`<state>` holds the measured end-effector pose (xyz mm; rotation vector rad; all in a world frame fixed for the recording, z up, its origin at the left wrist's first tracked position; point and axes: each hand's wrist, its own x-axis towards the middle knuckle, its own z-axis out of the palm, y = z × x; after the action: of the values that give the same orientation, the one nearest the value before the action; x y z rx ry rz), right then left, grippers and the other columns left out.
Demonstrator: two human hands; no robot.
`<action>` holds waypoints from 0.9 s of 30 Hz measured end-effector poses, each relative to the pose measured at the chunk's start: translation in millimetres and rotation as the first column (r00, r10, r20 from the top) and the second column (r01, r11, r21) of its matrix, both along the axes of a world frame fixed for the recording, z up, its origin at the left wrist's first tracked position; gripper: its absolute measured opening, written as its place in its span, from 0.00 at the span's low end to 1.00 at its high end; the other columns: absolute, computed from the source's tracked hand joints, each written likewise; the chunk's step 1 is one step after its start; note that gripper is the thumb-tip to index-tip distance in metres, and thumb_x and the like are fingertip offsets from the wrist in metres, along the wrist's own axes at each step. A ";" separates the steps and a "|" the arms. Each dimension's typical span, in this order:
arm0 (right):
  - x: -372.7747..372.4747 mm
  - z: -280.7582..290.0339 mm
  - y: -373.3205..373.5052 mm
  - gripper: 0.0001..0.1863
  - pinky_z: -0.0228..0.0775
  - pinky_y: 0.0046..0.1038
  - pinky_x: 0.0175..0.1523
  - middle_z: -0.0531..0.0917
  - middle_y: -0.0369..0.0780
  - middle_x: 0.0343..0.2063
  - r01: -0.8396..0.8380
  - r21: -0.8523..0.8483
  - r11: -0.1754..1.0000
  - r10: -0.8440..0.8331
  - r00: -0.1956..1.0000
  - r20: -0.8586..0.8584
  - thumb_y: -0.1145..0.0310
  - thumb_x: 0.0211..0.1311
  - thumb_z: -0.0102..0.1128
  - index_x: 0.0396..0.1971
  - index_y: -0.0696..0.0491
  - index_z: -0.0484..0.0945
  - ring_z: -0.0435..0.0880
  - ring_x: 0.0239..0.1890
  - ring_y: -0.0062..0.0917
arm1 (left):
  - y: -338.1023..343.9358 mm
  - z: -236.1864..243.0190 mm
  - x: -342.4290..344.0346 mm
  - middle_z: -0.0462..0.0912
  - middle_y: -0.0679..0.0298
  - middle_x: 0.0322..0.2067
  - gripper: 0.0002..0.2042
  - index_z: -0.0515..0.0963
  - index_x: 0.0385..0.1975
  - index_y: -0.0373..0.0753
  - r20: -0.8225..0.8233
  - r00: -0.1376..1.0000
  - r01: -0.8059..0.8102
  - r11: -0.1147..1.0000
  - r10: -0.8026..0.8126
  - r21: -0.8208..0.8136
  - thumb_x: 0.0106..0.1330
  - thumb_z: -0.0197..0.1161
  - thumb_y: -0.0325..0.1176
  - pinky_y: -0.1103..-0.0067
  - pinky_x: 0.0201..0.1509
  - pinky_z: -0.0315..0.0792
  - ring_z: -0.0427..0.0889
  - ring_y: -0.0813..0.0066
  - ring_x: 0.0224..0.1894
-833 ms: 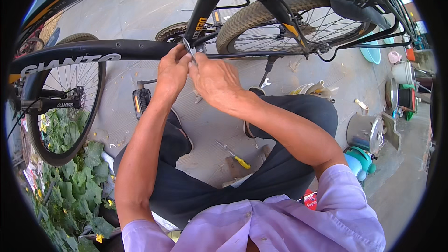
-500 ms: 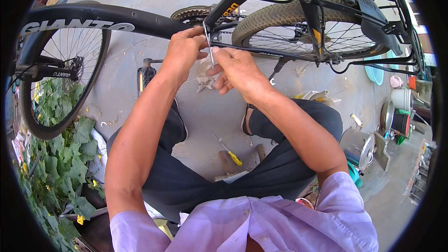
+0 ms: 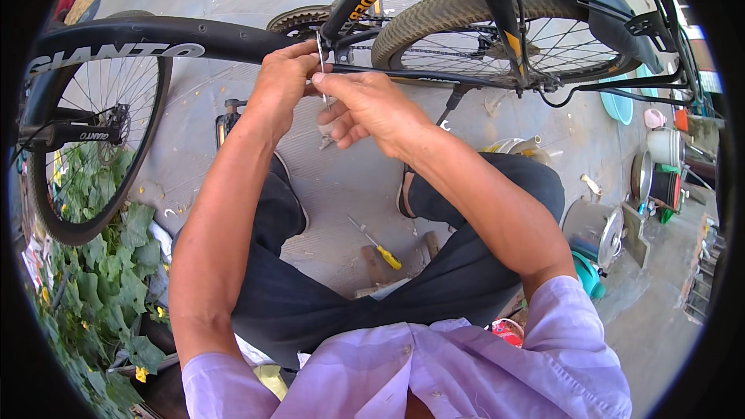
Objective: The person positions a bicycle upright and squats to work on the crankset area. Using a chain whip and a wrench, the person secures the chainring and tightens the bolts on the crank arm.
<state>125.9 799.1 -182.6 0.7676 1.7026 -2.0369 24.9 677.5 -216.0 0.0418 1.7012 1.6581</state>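
A slim silver metal tool, looking like a spanner seen edge-on (image 3: 323, 58), stands against the bottom bracket area of a black bicycle frame (image 3: 233, 45). My left hand (image 3: 279, 81) is closed by its upper end, fingers bent against the frame joint; their tips are partly hidden. Lower down, my right hand (image 3: 376, 105) pinches the tool between thumb and forefinger, the other fingers loosely curled. Just beyond both hands is the chainring (image 3: 299, 22). A pedal (image 3: 226, 122) shows left of my left wrist.
The rear wheel (image 3: 388, 35) is at the upper right, the front wheel (image 3: 161, 101) at the left above leafy plants (image 3: 89, 279). A yellow-handled screwdriver (image 3: 388, 257) lies on the floor between my legs. Metal pots (image 3: 590, 229) and basins (image 3: 618, 105) stand at the right.
The bicycle and both hands appear shifted slightly left in the picture. My right hand has moved up along the tool, its thumb now closer to my left fingers.
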 end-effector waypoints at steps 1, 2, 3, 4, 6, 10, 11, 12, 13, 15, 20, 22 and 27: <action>2.0 -2.2 0.6 0.30 0.76 0.24 0.25 0.80 0.43 0.30 0.004 0.013 1.000 -0.004 1.000 0.000 0.47 0.62 0.60 0.44 0.64 0.77 0.79 0.21 0.20 | 1.4 -1.1 0.3 0.83 0.58 0.44 0.21 0.71 0.60 0.30 0.002 1.000 0.008 1.000 -0.008 0.003 0.69 0.51 0.29 0.72 0.53 0.75 0.82 0.71 0.48; 4.3 -4.6 1.0 0.30 0.76 0.24 0.25 0.80 0.43 0.30 0.008 0.026 1.000 -0.008 1.000 0.000 0.47 0.61 0.60 0.44 0.64 0.77 0.79 0.22 0.21 | 3.4 -1.7 1.3 0.83 0.58 0.45 0.20 0.71 0.60 0.30 0.001 1.000 0.002 1.000 -0.002 -0.004 0.69 0.51 0.29 0.72 0.54 0.75 0.82 0.71 0.48; 5.8 -7.5 0.5 0.30 0.76 0.23 0.25 0.80 0.43 0.31 0.008 0.035 0.999 -0.008 1.000 -0.002 0.47 0.61 0.60 0.44 0.64 0.78 0.80 0.23 0.21 | 3.5 -0.6 2.4 0.82 0.58 0.45 0.20 0.70 0.60 0.30 -0.001 1.000 -0.007 1.000 0.007 -0.015 0.69 0.51 0.30 0.72 0.54 0.75 0.82 0.71 0.49; 6.8 -11.0 0.2 0.30 0.76 0.23 0.25 0.81 0.43 0.31 0.003 0.046 0.999 -0.003 1.000 -0.006 0.48 0.61 0.61 0.45 0.64 0.78 0.81 0.24 0.22 | 3.8 -0.1 3.3 0.82 0.58 0.46 0.20 0.70 0.61 0.30 -0.004 1.000 -0.017 1.000 0.017 -0.025 0.70 0.50 0.30 0.71 0.54 0.75 0.81 0.71 0.50; 8.4 -19.5 -0.3 0.30 0.77 0.23 0.26 0.82 0.44 0.33 -0.006 0.069 0.998 0.007 1.000 -0.014 0.49 0.61 0.61 0.46 0.64 0.78 0.83 0.27 0.23 | 2.7 -5.2 1.0 0.82 0.59 0.47 0.21 0.69 0.62 0.30 -0.003 1.000 0.002 1.000 -0.002 -0.012 0.70 0.49 0.29 0.71 0.55 0.75 0.81 0.71 0.51; 11.6 -39.6 -0.8 0.30 0.78 0.24 0.27 0.82 0.44 0.35 -0.028 0.141 0.990 0.040 0.996 -0.081 0.51 0.61 0.62 0.49 0.65 0.77 0.85 0.30 0.25 | 2.4 -10.8 0.0 0.81 0.59 0.48 0.22 0.67 0.63 0.30 0.010 1.000 0.001 1.000 -0.001 0.001 0.70 0.47 0.28 0.70 0.56 0.74 0.80 0.70 0.52; 12.2 -43.4 -1.1 0.29 0.78 0.24 0.27 0.83 0.44 0.35 -0.029 0.167 0.986 0.043 0.996 -0.082 0.52 0.61 0.61 0.48 0.65 0.77 0.85 0.31 0.25 | 3.8 -11.0 0.7 0.81 0.58 0.48 0.22 0.66 0.63 0.30 0.008 1.000 0.002 1.000 -0.002 0.006 0.70 0.46 0.28 0.70 0.56 0.74 0.80 0.70 0.51; 11.8 -44.8 -2.4 0.29 0.78 0.24 0.27 0.83 0.44 0.35 -0.033 0.189 0.981 0.050 0.995 -0.084 0.52 0.61 0.61 0.48 0.65 0.77 0.85 0.31 0.26 | 3.4 -10.5 1.7 0.81 0.58 0.48 0.22 0.66 0.64 0.29 0.006 1.000 0.000 1.000 0.000 0.008 0.70 0.46 0.28 0.69 0.56 0.74 0.80 0.70 0.51; 11.5 -45.7 -2.5 0.29 0.78 0.24 0.27 0.83 0.44 0.35 -0.037 0.185 0.982 0.053 0.995 -0.083 0.52 0.60 0.62 0.48 0.66 0.77 0.85 0.30 0.25 | 3.3 -10.0 2.5 0.81 0.58 0.48 0.23 0.66 0.64 0.29 0.004 1.000 -0.002 1.000 0.002 0.011 0.70 0.45 0.28 0.69 0.56 0.74 0.81 0.70 0.51; 9.6 -43.1 -3.3 0.29 0.77 0.23 0.26 0.82 0.44 0.35 -0.045 0.179 0.983 0.060 0.995 -0.080 0.52 0.60 0.62 0.47 0.66 0.77 0.85 0.29 0.24 | 3.4 -9.0 3.1 0.81 0.57 0.48 0.22 0.66 0.63 0.29 0.016 1.000 -0.026 1.000 0.026 0.001 0.70 0.46 0.28 0.69 0.56 0.74 0.81 0.69 0.51; 0.4 -5.1 1.5 0.28 0.74 0.21 0.23 0.82 0.45 0.31 -0.027 0.162 0.986 0.034 0.998 -0.044 0.50 0.61 0.61 0.42 0.65 0.79 0.81 0.21 0.21 | 4.4 -9.1 -3.3 0.81 0.57 0.46 0.18 0.73 0.56 0.30 0.058 0.998 -0.009 0.998 0.006 0.057 0.71 0.47 0.30 0.71 0.53 0.75 0.81 0.70 0.48; -6.4 4.0 6.7 0.29 0.72 0.21 0.21 0.82 0.44 0.26 -0.013 0.188 0.982 0.021 0.999 -0.041 0.47 0.59 0.62 0.37 0.65 0.81 0.80 0.18 0.20 | -1.7 -6.7 -7.8 0.81 0.58 0.44 0.17 0.74 0.55 0.30 0.067 0.996 0.052 0.995 -0.058 0.087 0.70 0.49 0.30 0.72 0.49 0.76 0.81 0.71 0.43; -17.1 24.4 18.8 0.31 0.71 0.21 0.21 0.81 0.43 0.22 0.015 0.228 0.974 -0.009 1.000 -0.028 0.46 0.58 0.61 0.37 0.65 0.80 0.79 0.17 0.20 | 1.8 -1.2 -4.4 0.81 0.60 0.41 0.14 0.77 0.49 0.31 0.057 0.997 0.047 0.991 -0.055 0.124 0.70 0.52 0.32 0.75 0.48 0.78 0.81 0.73 0.43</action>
<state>108.8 818.0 -158.3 0.8268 1.9755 -1.8880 20.5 679.3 -217.2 0.0922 1.5400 1.7070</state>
